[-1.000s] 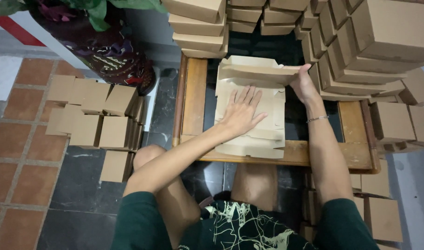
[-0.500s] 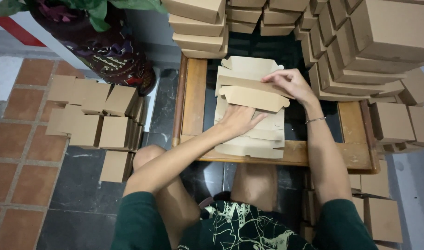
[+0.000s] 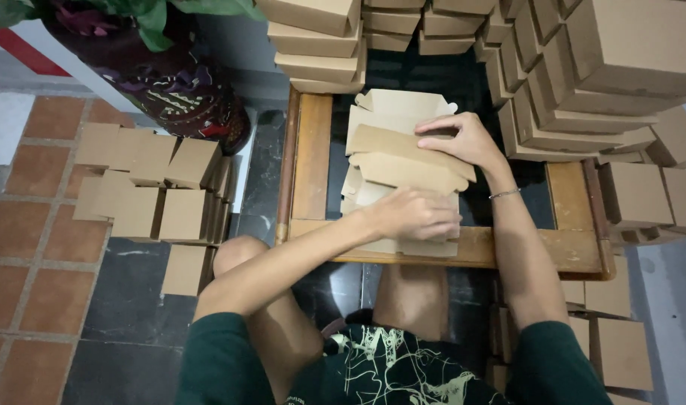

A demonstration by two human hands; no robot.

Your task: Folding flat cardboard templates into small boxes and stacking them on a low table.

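A flat die-cut cardboard blank lies on top of a low stack of blanks near the middle of the small wooden bench, a little toward its near edge, and one long panel of it is raised along a crease so that it stands tilted across the sheet. The right hand rests on the far end of that raised panel, fingers curled over its edge and pressing it over — closed lightly on the flap rather than clamped. The left hand lies palm down on the near part of the blank, fingers together and flat, pinning it to the stack close to the bench's near edge; it grips nothing. By the look of it, the step in hand is the first fold of a box: the side wall is being turned up while the base is held still. The next move would seem to call for keeping the base pinned and running the crease down its whole length, so the panel stands square before the end tabs are tucked — a crooked fold here would likely leave the box skewed. Around the bench, finished boxes are stacked at its far edge and in tall piles past its right edge, and more boxes sit in rows on the tiled floor to the left, beside a dark patterned plant pot.
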